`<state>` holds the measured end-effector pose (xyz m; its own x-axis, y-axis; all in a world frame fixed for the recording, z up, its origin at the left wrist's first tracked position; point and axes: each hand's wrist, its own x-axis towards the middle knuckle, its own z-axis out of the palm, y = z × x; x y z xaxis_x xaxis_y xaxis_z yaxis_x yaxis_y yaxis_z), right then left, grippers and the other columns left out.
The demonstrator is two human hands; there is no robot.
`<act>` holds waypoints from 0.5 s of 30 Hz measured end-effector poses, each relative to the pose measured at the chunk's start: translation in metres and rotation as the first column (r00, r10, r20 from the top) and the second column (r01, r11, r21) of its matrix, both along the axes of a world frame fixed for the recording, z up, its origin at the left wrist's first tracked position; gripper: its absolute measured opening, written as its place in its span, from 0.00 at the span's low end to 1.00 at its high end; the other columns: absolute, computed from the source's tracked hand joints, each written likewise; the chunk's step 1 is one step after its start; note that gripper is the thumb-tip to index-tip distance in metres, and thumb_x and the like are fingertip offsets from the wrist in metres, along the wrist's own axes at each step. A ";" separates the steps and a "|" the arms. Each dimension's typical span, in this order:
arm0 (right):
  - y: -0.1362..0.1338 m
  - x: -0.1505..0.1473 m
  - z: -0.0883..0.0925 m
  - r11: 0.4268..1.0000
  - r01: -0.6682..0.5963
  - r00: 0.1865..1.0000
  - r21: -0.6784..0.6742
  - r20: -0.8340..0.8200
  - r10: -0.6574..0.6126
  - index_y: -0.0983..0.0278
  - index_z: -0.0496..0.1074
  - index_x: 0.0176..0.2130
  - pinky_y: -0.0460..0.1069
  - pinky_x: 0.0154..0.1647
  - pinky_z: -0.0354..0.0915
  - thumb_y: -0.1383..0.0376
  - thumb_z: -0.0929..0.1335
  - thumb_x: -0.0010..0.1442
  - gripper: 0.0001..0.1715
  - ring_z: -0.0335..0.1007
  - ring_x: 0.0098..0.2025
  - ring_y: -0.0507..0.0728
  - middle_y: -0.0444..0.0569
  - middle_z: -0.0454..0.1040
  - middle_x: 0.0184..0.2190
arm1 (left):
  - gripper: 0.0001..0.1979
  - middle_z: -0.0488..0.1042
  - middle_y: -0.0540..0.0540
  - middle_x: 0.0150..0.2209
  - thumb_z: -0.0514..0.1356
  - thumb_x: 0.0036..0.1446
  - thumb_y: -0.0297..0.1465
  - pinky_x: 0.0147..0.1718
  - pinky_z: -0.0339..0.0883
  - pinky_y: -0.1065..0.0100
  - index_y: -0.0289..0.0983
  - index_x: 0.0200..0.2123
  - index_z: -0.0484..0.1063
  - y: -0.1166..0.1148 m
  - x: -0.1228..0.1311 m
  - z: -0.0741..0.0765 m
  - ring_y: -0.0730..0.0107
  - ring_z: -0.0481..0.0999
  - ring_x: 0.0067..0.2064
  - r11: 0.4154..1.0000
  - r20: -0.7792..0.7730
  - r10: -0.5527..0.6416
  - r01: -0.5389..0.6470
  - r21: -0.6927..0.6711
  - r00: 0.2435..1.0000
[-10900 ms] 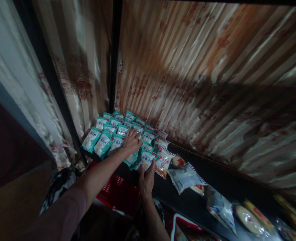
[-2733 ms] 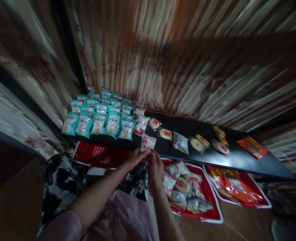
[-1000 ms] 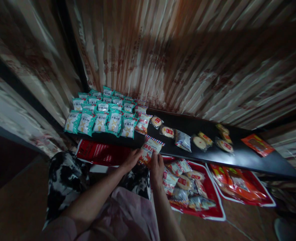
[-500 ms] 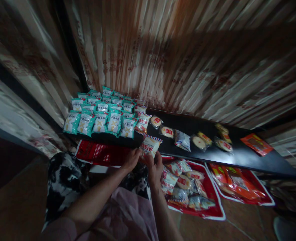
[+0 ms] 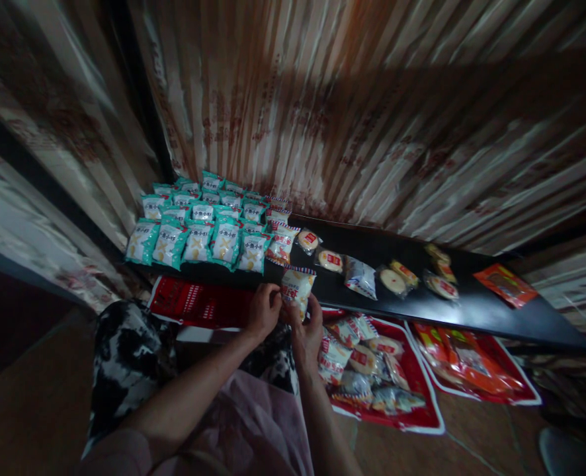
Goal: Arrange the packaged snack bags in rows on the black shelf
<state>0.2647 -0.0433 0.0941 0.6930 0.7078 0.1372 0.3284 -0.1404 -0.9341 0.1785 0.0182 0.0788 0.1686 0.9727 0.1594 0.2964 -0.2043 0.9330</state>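
Note:
My right hand (image 5: pixel 307 330) is closed on the lower right part of a small cream-coloured snack bag (image 5: pixel 297 285) with red print and a striped top edge. It holds the bag upright just in front of the black shelf (image 5: pixel 317 284). My left hand (image 5: pixel 264 309) is at the bag's left edge, its fingers curled in. Whether those fingertips grip the bag is not clear. Behind it, a similar striped snack bag (image 5: pixel 282 244) stands at the right end of several rows of teal snack bags (image 5: pixel 198 241).
Round wrapped pastries (image 5: pixel 330 260), a pale packet (image 5: pixel 360 277) and an orange packet (image 5: pixel 505 284) lie along the shelf. Below, a red basket (image 5: pixel 429 403) holds mixed snacks, another basket (image 5: pixel 534 390) orange packets. A red basket (image 5: pixel 174 301) sits under the left end. A draped curtain (image 5: pixel 323 132) hangs behind.
The held bag has turned more upright and come slightly lower. My left hand has shifted a little, its fingers curling more beside the bag's edge.

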 end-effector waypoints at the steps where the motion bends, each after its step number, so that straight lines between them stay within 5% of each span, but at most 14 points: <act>1: 0.000 0.000 0.000 1.000 0.000 1.000 -0.005 0.015 0.000 0.66 0.65 0.55 0.57 0.48 0.64 0.48 0.66 0.53 0.36 0.67 0.49 0.63 0.57 0.71 0.50 | 0.07 0.73 0.45 0.38 0.54 0.55 0.24 0.46 0.66 0.64 0.38 0.36 0.69 0.000 0.000 0.001 0.65 0.73 0.44 0.999 0.006 -0.015 0.015 -0.032 1.000; 7: -0.001 0.002 -0.002 1.000 -0.006 0.988 -0.007 0.152 0.007 0.65 0.66 0.54 0.59 0.51 0.62 0.49 0.66 0.55 0.34 0.66 0.50 0.62 0.58 0.69 0.50 | 0.09 0.76 0.46 0.40 0.53 0.59 0.31 0.46 0.66 0.64 0.40 0.41 0.70 -0.002 0.001 0.007 0.65 0.74 0.44 0.962 0.101 -0.042 0.068 -0.265 0.994; 15: -0.002 -0.002 -0.007 0.998 -0.047 0.953 0.029 0.300 0.036 0.65 0.64 0.56 0.61 0.53 0.61 0.50 0.64 0.58 0.33 0.63 0.54 0.63 0.60 0.67 0.52 | 0.13 0.76 0.46 0.43 0.51 0.61 0.38 0.47 0.65 0.67 0.40 0.43 0.70 -0.006 -0.003 0.015 0.65 0.74 0.46 0.916 0.303 -0.069 0.180 -0.358 0.950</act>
